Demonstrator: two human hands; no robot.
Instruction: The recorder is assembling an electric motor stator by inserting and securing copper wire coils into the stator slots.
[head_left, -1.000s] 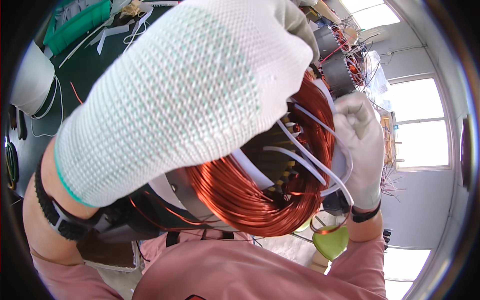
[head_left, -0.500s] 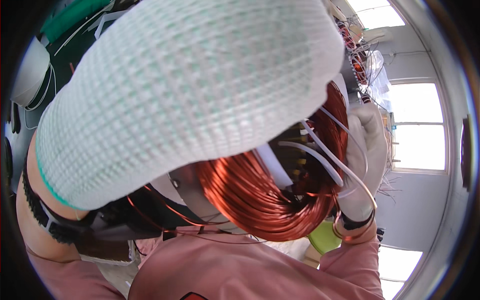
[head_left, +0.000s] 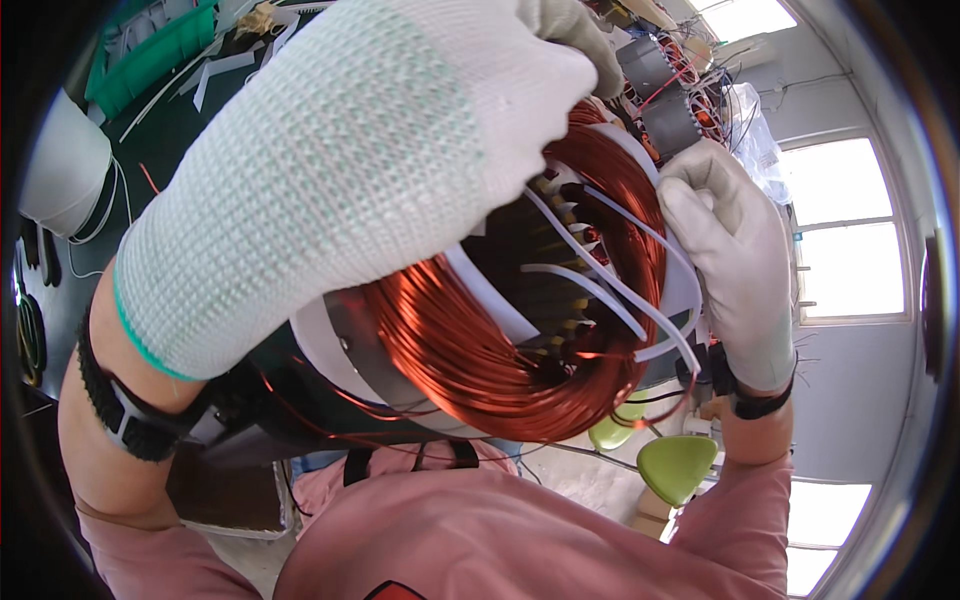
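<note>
L hand (head_left: pixel 340 190), in a white knit glove, sits very close to the camera and covers the top-left of the motor stator (head_left: pixel 500 330). Its fingers curl over the far rim of the stator, closed on it; fingertips are hidden behind the copper, so exact contact can't be told. R hand (head_left: pixel 735 270), also in a white glove, is at the stator's right edge, fingers together and pressed on the white insulation paper (head_left: pixel 685 290) there. The copper winding (head_left: pixel 470 350) bulges out just below the L fingers and loops round to just beside the R fingers. Thin white strips (head_left: pixel 600 290) cross the dark bore (head_left: pixel 530 260) between the two hands, ends running toward the R fingers. Black strap on each wrist. Pink sleeves below both hands. Green stools (head_left: pixel 675 465) lie well below the R hand, on the floor. Green bin (head_left: pixel 150 55) is far beyond the L hand, on the dark bench.
</note>
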